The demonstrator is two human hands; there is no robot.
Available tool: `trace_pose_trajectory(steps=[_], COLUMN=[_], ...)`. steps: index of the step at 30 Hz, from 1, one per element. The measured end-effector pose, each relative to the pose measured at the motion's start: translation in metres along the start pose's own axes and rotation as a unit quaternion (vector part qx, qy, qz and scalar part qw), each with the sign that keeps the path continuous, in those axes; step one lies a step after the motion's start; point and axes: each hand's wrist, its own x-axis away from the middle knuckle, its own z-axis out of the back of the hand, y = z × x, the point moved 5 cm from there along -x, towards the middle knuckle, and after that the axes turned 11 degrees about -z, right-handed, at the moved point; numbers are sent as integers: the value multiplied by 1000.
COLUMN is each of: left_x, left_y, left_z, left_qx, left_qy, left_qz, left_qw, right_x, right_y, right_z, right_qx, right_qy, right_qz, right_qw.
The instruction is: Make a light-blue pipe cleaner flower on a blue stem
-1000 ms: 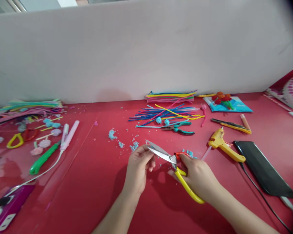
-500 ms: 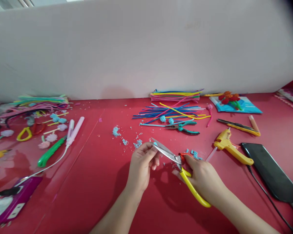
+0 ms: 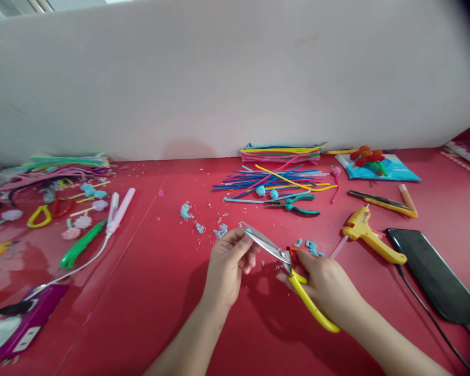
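Observation:
My right hand point(image 3: 327, 284) grips yellow-and-red-handled scissors point(image 3: 282, 261) over the red table point(image 3: 141, 292); the steel blades point up-left toward my left hand. My left hand point(image 3: 229, 263) is closed in a pinch at the blade tips, holding a small light-blue piece too small to name. Light-blue clippings point(image 3: 203, 222) lie just beyond the hands, and more lie by the scissors' pivot point(image 3: 309, 245).
Loose pipe cleaners point(image 3: 274, 180), a stacked bundle point(image 3: 280, 153), green pliers point(image 3: 295, 204), a yellow glue gun point(image 3: 370, 235), a black phone point(image 3: 434, 274), a utility knife point(image 3: 379, 202). At left: green-handled tool point(image 3: 80, 244), pink corded tool point(image 3: 119, 211), pompom stems point(image 3: 88, 196), purple box point(image 3: 18, 326).
The view shifted slightly left a second ago, then steadied. Both hands stay together at the scissors; the blades have closed a little at the tips.

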Motion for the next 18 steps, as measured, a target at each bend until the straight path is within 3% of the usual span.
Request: trace_pose_trajectory(steps=[18], left_x=[0], left_y=[-1], left_z=[1], left_qx=[11], left_qy=[-13], left_qz=[-8], left_qw=[1000], right_x=[0], right_y=[2], right_z=[-1], right_qx=[2], right_qy=[-31], right_qz=[-20], right_qw=[999])
